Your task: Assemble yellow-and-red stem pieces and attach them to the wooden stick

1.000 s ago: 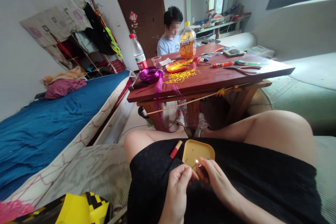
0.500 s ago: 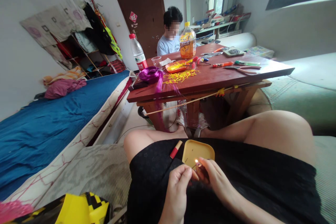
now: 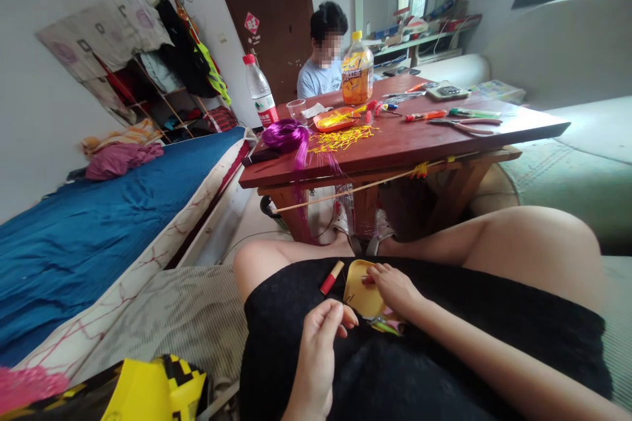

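My left hand (image 3: pixel 323 329) is held over the black cloth on my lap, thumb and forefinger pinched together. What the pinch holds is too fine to make out. My right hand (image 3: pixel 395 286) reaches over a small yellow tray (image 3: pixel 360 306), fingers bent together around a small reddish thing that they mostly hide. A few short dark bits lie in the tray. Just left of it is a red tube with a tan end (image 3: pixel 332 277). Small scissors with green and pink handles (image 3: pixel 388 324) rest on the cloth below the tray.
Ahead stands a red-brown table (image 3: pixel 395 145) with purple thread (image 3: pixel 286 138), yellow pieces (image 3: pixel 345 138), a drink bottle (image 3: pixel 357 72), a water bottle (image 3: pixel 261 95) and pliers (image 3: pixel 469 126). A thin stick (image 3: pixel 336 194) runs along its front. Another person (image 3: pixel 323 72) sits behind it.
The lighter flame between my hands is gone. My right hand has moved away from my left, forward over the tray. The scissors now show; my left hand stays pinched, slightly further left.
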Demonstrator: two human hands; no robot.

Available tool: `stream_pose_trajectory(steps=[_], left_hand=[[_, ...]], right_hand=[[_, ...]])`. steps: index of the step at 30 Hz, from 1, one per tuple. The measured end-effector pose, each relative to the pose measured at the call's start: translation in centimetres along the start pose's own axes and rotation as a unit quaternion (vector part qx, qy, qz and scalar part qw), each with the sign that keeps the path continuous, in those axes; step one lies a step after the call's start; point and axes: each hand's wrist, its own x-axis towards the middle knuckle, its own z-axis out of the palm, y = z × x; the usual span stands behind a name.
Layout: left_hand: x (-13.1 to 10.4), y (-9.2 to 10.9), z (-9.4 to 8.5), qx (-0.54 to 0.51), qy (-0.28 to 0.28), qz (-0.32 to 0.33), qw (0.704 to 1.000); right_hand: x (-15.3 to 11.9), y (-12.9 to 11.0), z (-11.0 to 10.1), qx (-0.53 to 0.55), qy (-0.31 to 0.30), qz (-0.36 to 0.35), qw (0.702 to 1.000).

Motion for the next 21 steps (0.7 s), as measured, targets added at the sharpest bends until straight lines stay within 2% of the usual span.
stream_pose_trajectory(steps=[8,11,13,17,19,21], left_hand=[[0.6,-0.8,-0.8,-0.003,-0.004,0.006,1.0],[0.5,-0.6,-0.9,0.001,-0.002,0.01,1.0],[0.4,-0.4,-0.7,-0.001,0.002,0.009,1.0],[0.3,0.0,-0.2,-0.007,-0.001,0.005,1.0],[0.4,-0.1,0.0,-0.009,-0.005,0.001,1.0],[0.5,-0.4,0.0,-0.009,-0.007,-0.005,1.0]], right_hand=[[-1.1,-2.0,1.4,-0.046,-0.047,-0.099,0.993],[-1.0,-2.9,0.1,-0.045,0.003,-0.105,0.993],[-0.4,-3.0,-2.8,-0.044,0.08,-0.093,0.991],[2.9,-2.8,-12.3,-0.063,0.249,-0.044,0.965],[5.4,-2.8,-16.9,-0.077,0.293,-0.039,0.952],[8.1,-2.9,-20.4,-0.095,0.291,-0.052,0.95]])
